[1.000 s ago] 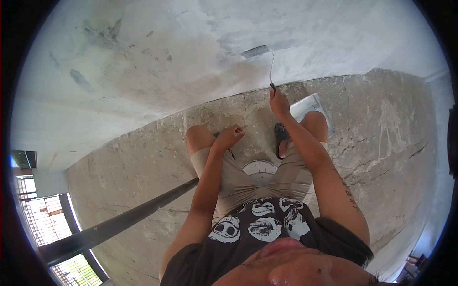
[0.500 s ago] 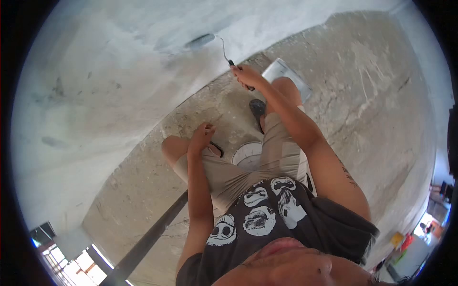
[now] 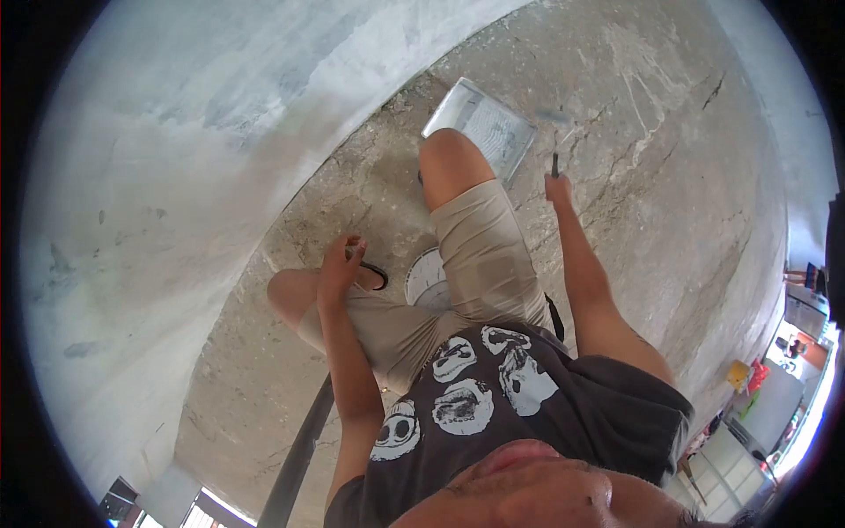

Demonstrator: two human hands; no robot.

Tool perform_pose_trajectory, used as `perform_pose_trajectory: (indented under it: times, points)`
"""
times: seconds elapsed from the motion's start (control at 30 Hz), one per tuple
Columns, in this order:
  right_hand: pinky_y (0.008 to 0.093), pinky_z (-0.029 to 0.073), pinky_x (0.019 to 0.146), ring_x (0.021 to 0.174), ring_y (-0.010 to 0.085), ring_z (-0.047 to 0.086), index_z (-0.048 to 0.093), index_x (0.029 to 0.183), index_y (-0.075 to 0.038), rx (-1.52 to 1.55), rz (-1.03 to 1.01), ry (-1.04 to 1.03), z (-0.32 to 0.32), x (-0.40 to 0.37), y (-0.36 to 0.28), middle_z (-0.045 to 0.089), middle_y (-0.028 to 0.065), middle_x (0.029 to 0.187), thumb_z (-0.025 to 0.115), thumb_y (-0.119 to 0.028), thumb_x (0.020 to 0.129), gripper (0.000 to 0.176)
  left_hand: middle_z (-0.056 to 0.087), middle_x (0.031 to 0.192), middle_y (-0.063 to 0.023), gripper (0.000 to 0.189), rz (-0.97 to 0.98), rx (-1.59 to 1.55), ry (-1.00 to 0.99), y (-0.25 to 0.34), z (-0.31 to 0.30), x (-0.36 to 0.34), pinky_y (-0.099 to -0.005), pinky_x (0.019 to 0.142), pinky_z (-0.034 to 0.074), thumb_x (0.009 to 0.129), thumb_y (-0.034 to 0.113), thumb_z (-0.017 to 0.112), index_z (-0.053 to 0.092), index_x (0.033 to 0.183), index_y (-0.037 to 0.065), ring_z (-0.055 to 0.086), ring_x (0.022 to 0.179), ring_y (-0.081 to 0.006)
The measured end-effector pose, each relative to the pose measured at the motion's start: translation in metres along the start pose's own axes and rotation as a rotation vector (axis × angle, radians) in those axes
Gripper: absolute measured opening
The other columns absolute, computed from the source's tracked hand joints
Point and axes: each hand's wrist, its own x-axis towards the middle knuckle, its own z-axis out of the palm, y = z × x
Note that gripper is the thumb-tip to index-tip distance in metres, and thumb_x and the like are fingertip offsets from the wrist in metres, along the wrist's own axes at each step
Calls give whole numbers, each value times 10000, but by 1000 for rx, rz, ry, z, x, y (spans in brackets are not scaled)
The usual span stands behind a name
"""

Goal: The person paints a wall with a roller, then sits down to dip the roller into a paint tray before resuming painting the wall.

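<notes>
My right hand (image 3: 558,187) is closed round the dark handle of a paint roller (image 3: 555,164), out over the floor to the right of my right knee. The roller's head is a motion-blurred grey smear at the far end of its thin wire frame. Left of it, a pale metal-looking paint tray (image 3: 502,128) with a ribbed slope lies on the floor, partly hidden behind my right knee. My left hand (image 3: 339,267) hangs over my left knee, empty, its fingers loosely bent and apart.
A whitish, patchily painted wall (image 3: 176,176) runs along the left, meeting the rough, cracked concrete floor (image 3: 651,220). Between my legs stands a round white bucket (image 3: 426,280). A dark pole (image 3: 299,458) slants up on the left. Furniture and colourful items crowd the far right edge.
The roller has come off the wall and swung right with my right hand, past the tray. My view has turned, showing more of the tray. My left hand stays by the knee.
</notes>
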Motion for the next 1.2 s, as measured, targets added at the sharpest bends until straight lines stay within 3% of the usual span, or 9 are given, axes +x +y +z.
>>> perform_pose_trajectory:
  times: [0.07,0.13,0.23,0.37,0.53,0.9,1.2]
  points:
    - [475,529,719,772,400,682,657,875,47,-147,-102,90,33,14,73,679,247,790,636,-362,803,416,669,1041,-159,348,37,37,34,-1,3,-1,-373,745,514,946,297,636,619,1144,11,641,826,-267]
    - [482,522,757,828,411,674,661,893,35,-163,-150,88,33,-2,80,681,257,844,645,-365,798,411,669,1036,-158,339,-3,24,6,6,2,-1,-373,751,513,945,291,639,619,1135,11,641,841,-264]
    - [493,506,821,921,425,657,664,931,13,-172,-209,97,32,-14,53,681,267,925,657,-364,793,402,669,1027,-154,326,-34,36,-29,-4,3,2,-372,748,514,944,284,643,616,1120,11,643,843,-258]
    - [506,497,849,972,435,645,638,1024,-13,-201,-260,89,30,29,22,681,255,974,661,-348,800,403,674,1011,-145,325,-80,12,-65,-2,2,6,-365,718,519,944,280,645,619,1127,13,652,798,-257]
    - [507,518,853,1027,399,642,586,1137,-72,-490,-381,68,6,71,-13,673,204,1056,690,-289,834,387,677,1005,-144,328,-107,-9,-40,0,3,8,-360,700,519,947,277,641,626,1152,20,655,776,-246]
    - [474,536,875,1046,366,662,600,1133,-105,-644,-151,39,-7,57,-1,685,167,1100,647,-336,884,343,676,999,-142,345,-72,15,-44,5,1,6,-361,719,517,957,294,632,622,1169,22,659,794,-234]
    - [474,526,907,1088,379,649,636,1132,-52,-602,-25,34,-19,23,32,679,212,1131,624,-300,868,362,691,973,-156,334,-43,29,-7,-5,3,6,-364,725,521,946,294,645,632,1123,10,666,807,-257]
